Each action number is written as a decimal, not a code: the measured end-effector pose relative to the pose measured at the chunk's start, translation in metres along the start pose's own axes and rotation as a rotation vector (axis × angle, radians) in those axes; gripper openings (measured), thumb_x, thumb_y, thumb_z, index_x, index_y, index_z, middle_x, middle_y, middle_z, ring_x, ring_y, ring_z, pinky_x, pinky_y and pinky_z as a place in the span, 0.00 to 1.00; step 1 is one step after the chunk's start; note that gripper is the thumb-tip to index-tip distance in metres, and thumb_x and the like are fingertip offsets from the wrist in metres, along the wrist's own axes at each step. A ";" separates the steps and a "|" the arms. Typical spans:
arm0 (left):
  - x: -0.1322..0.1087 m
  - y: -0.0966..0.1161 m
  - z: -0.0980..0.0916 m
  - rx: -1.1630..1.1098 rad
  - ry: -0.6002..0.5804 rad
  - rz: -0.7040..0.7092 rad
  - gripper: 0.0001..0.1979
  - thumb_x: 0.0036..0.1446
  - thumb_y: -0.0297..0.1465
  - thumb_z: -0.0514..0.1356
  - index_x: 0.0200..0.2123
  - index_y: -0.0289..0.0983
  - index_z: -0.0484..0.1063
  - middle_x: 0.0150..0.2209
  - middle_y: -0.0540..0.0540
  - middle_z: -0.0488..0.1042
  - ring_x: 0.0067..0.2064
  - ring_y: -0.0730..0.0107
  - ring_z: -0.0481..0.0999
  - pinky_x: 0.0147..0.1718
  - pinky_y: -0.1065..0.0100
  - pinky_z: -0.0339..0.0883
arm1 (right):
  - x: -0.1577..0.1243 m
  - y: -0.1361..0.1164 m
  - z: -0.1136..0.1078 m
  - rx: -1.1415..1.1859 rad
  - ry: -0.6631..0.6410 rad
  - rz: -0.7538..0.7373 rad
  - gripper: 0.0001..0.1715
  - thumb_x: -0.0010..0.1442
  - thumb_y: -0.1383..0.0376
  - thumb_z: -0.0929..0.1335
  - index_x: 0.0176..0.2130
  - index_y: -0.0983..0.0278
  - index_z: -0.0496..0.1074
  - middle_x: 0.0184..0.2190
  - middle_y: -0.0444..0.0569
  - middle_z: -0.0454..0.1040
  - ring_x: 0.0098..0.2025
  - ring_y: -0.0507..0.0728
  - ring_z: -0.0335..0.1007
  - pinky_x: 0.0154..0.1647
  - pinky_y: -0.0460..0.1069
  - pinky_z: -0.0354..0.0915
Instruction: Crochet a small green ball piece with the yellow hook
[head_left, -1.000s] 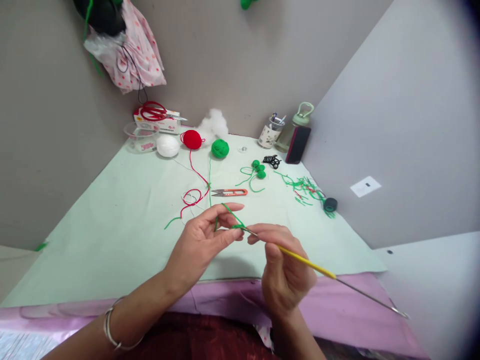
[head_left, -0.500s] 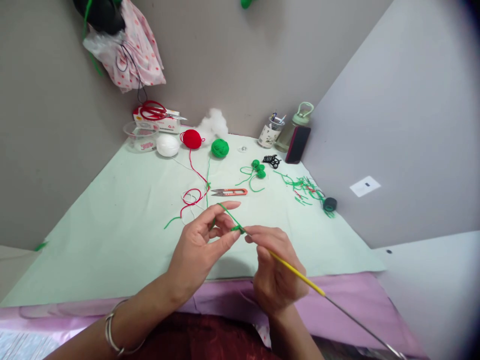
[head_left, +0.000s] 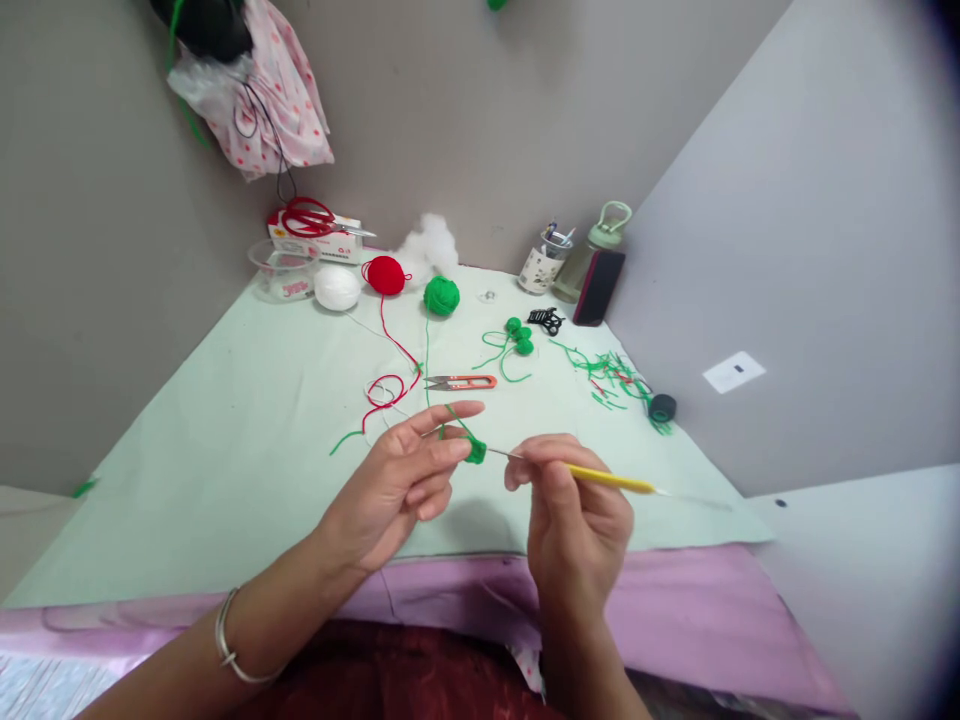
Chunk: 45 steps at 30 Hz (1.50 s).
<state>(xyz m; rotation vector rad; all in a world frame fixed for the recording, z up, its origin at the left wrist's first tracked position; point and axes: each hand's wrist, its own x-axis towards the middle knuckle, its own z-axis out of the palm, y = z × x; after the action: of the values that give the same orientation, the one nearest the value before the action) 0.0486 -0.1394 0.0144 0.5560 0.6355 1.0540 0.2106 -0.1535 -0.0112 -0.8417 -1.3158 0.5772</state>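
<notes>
My left hand (head_left: 409, 475) pinches a small green crochet piece (head_left: 475, 451) between thumb and fingers, with green yarn (head_left: 427, 350) looped over the raised index finger and running back to a green yarn ball (head_left: 441, 296). My right hand (head_left: 570, 510) grips a yellow-handled crochet hook (head_left: 607, 481), which lies nearly level, its metal tip touching the green piece. Both hands hover over the near edge of the pale green table cover (head_left: 225, 450).
Orange thread snips (head_left: 461, 382) lie just beyond my hands beside loose red yarn (head_left: 390, 385). At the back stand red (head_left: 385, 275) and white (head_left: 337, 288) yarn balls, stuffing, red scissors on a box, a cup, a bottle. Green yarn scraps (head_left: 611, 375) lie right.
The hook's handle has swung up from pointing down-right to nearly level. The green piece now sits slightly further from my left fingertips. My right hand has risen a little.
</notes>
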 end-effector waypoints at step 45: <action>-0.003 -0.013 -0.004 0.298 0.055 0.232 0.18 0.58 0.30 0.75 0.52 0.46 0.83 0.33 0.55 0.75 0.35 0.78 0.77 0.40 0.75 0.72 | -0.009 -0.004 -0.008 -0.318 -0.168 -0.368 0.16 0.72 0.74 0.65 0.53 0.60 0.76 0.44 0.51 0.84 0.45 0.57 0.82 0.43 0.53 0.78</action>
<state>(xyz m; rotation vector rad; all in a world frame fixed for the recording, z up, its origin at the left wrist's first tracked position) 0.0526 -0.1471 0.0038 0.8784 0.7971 1.2034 0.2163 -0.1639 -0.0136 -0.7906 -1.6982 0.1504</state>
